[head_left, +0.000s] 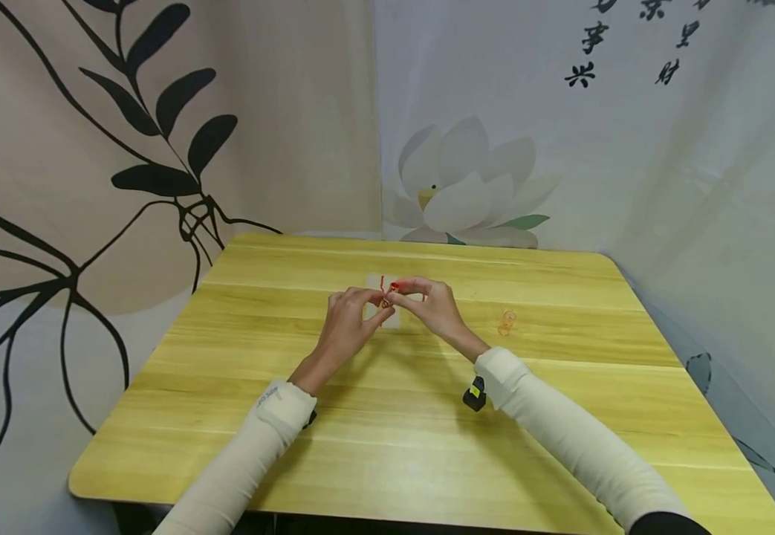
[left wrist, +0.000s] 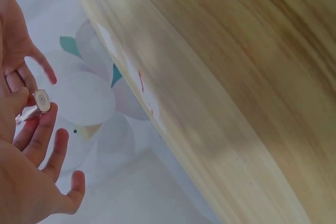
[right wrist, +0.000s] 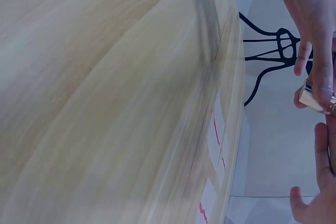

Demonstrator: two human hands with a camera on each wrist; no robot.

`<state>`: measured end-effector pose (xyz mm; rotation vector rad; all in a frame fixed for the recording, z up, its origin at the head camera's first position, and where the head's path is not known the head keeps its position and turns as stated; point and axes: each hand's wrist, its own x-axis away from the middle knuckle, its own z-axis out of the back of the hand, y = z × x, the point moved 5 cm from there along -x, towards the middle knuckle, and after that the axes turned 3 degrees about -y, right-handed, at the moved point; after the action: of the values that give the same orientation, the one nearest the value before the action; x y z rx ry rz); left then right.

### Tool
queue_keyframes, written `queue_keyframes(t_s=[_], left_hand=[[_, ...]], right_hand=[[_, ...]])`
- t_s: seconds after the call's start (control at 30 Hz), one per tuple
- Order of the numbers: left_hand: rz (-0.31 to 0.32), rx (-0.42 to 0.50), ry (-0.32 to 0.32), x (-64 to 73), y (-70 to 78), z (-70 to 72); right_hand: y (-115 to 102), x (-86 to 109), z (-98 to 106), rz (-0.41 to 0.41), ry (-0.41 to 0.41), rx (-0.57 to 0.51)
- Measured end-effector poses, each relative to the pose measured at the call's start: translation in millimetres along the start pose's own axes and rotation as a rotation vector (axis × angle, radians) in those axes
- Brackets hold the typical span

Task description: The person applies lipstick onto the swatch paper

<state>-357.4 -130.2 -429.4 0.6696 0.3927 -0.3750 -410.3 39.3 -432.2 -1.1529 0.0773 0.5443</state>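
Note:
Close together over the back middle of the table, both hands hold a small shiny gold lipstick [head_left: 386,303]. My left hand [head_left: 350,319] pinches it between thumb and fingers. From the other side, my right hand [head_left: 430,308] pinches at its upper part, where a spot of red shows. The left wrist view shows the flat, round-cornered end of the metal lipstick case [left wrist: 42,100]. In the right wrist view the lipstick [right wrist: 313,99] appears among the fingers, which partly hide it. Beneath the hands lies white paper [head_left: 391,319] with red marks.
Two white paper pieces with red strokes, one of them this paper [right wrist: 216,135], lie near the table's far edge. A small orange-outlined item [head_left: 507,323] lies on the wooden table [head_left: 387,461], right of the hands. Printed cloth [head_left: 307,111] hangs behind.

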Motion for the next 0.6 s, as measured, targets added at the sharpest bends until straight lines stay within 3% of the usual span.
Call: queue_keyframes(t_s=[0.6], left_hand=[[0.009, 0.024, -0.016, 5.0, -0.5, -1.8]], right_hand=[[0.3, 6.7, -2.0, 0.067, -0.094, 0.061]])
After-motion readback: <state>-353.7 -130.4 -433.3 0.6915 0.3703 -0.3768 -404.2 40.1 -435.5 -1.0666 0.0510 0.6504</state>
